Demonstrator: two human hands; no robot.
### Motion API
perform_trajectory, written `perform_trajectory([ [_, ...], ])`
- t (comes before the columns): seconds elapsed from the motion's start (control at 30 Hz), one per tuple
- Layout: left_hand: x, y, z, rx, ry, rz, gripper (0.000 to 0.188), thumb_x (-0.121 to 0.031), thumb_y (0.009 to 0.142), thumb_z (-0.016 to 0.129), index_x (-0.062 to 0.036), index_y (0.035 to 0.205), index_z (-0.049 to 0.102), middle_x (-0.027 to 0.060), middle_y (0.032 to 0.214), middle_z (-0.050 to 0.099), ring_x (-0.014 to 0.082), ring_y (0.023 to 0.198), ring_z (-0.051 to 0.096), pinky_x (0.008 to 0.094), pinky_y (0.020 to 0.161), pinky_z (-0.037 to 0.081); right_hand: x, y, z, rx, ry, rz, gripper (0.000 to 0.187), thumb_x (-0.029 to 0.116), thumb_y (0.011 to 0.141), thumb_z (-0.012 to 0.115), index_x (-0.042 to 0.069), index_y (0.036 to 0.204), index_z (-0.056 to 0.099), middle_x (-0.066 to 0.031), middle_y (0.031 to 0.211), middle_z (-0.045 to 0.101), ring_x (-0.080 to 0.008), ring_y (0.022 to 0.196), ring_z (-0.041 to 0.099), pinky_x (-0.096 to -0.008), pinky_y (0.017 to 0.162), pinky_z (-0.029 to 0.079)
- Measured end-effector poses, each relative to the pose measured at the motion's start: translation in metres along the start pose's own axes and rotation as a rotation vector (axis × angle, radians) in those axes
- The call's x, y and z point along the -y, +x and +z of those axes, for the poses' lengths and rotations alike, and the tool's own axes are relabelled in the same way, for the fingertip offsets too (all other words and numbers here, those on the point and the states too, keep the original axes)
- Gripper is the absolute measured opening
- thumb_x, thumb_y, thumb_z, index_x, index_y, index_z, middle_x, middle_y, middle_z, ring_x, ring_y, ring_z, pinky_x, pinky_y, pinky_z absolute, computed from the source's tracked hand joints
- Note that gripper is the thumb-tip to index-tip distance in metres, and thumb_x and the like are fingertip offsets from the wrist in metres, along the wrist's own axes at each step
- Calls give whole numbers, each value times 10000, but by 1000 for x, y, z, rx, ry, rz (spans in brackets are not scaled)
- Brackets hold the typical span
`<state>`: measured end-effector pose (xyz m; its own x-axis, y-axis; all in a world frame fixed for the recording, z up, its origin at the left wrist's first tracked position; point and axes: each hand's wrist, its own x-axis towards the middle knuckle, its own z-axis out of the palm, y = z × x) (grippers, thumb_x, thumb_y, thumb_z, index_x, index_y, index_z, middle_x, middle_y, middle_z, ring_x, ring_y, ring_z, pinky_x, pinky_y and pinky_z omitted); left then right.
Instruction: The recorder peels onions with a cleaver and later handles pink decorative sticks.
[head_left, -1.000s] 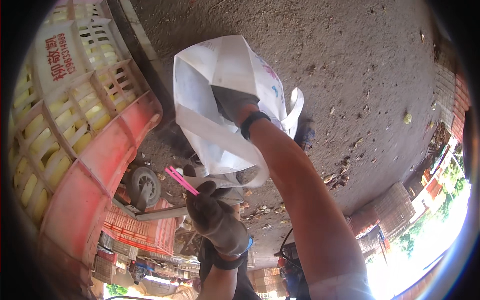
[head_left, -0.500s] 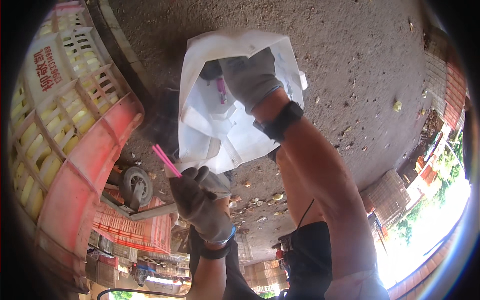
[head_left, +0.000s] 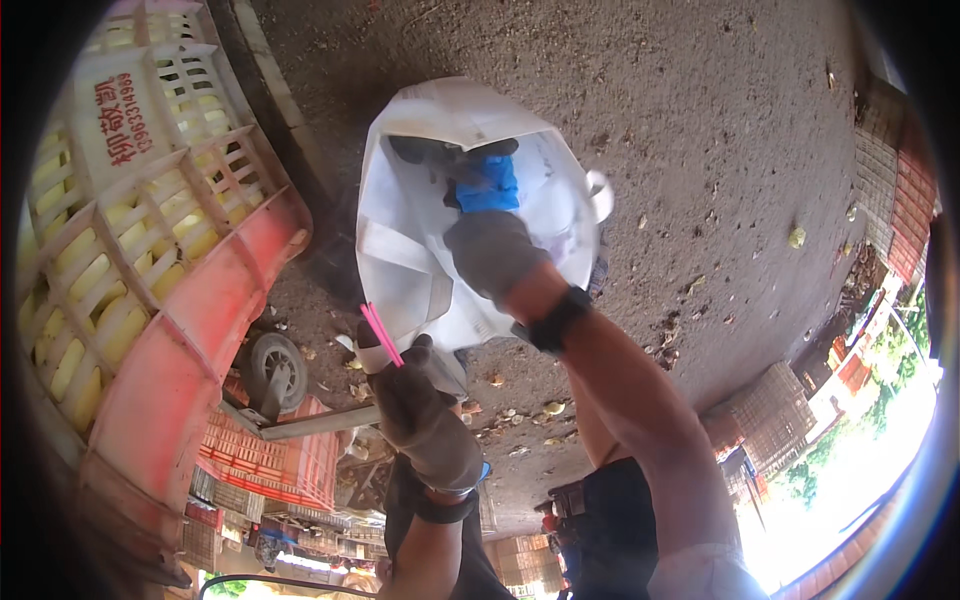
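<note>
A white bag (head_left: 445, 105) with a wide open mouth is in front of me over the ground. My right hand (head_left: 490, 250), in a grey glove, reaches inside it, its fingers at a crumpled blue item (head_left: 490, 186) that it appears to grip. I cannot tell what the blue item is, and part of the fingers is hidden. My left hand (head_left: 425, 425), gloved too, is closed at the bag's near edge. Between its fingers stick out two thin pink strips (head_left: 382, 335). Dark things lie in the shade inside the bag, too dim to name.
At the left stands a large red and white plastic crate (head_left: 215, 320) full of pale yellow-green produce. Below it are a small wheel (head_left: 278, 370) on a metal frame and an orange-red crate (head_left: 275, 450). Scraps litter the dirt ground (head_left: 720, 150); stacked crates (head_left: 770, 415) stand at the right.
My right hand has drawn back toward me inside the bag, and the blue item now shows at its fingers. My left hand has shifted slightly right and nearer, still holding the pink strips.
</note>
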<state>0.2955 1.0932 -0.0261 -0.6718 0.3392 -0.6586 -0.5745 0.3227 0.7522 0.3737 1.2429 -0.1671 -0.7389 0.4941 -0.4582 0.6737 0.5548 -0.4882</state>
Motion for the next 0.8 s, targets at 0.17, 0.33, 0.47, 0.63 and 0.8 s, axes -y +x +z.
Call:
perform_trajectory([
  [0.17,16,-8,34,66,-206,-201,115,-200,1051,513,-92,1030,544,-46,922,571,16,715,493,143,558,379,-75,27,132,-311,510,286,159,94,866,577,76,931,721,-110,986,728,-288,975,693,-418,795,546],
  [0.33,-14,-7,35,222,253,174,96,-180,1033,530,-96,997,558,-58,837,507,0,692,463,125,570,377,-34,65,52,38,670,447,357,121,970,438,50,1279,602,-221,1167,683,-359,1072,663,-429,885,553],
  [0.47,8,-10,37,165,-51,35,69,-87,1005,492,-63,971,547,-27,804,495,34,713,473,200,732,452,-71,65,95,-108,493,418,425,170,1017,396,81,1424,477,-204,1304,630,-336,1164,639,-401,946,546],
  [0.63,25,-16,39,174,-70,-44,77,-27,981,455,-40,980,530,-10,801,488,91,750,485,275,861,451,-131,60,129,-284,245,250,469,194,1025,430,132,1488,394,-107,1367,601,-269,1210,624,-364,981,532],
  [0.8,-15,-18,43,104,34,10,105,29,946,454,-24,992,532,-3,824,484,106,747,471,267,843,445,-55,72,49,267,-61,125,447,138,1001,456,129,1448,429,-120,1293,628,-268,1099,675,-382,915,563],
])
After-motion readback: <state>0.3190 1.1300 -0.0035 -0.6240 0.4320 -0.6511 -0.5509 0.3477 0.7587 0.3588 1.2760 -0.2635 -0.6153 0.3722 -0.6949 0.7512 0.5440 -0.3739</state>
